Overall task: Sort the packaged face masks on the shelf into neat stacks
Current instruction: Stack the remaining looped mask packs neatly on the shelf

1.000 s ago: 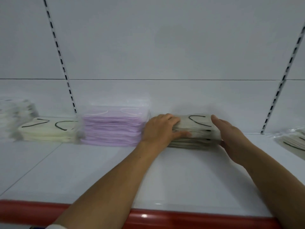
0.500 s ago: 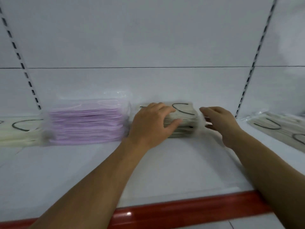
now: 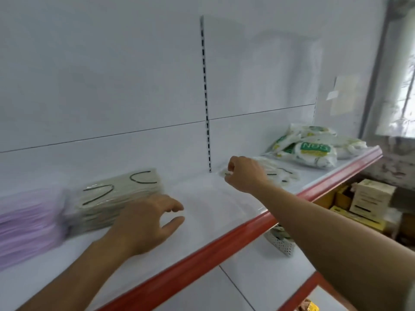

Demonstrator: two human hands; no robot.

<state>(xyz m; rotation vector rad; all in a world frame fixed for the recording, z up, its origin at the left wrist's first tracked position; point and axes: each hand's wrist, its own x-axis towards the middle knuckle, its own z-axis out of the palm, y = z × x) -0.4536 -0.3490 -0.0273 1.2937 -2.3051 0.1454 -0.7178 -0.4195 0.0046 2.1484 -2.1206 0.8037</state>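
white-green packets (image 3: 311, 151), cardboard boxes (image 3: 370, 198), window (image 3: 407, 86) at right

Soft, fairly bright daylight comes from the window (image 3: 406, 90) at right, itself washed out. Shadows on the white shelf (image 3: 213, 212) are faint. Motion blur smears the purple masks (image 3: 27, 223) and grey stack (image 3: 116, 198). Straight lines bow toward the edges.

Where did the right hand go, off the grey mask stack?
Yes. The right hand moved rightward, off the grey mask stack, past the slotted wall strip to loose mask packets.
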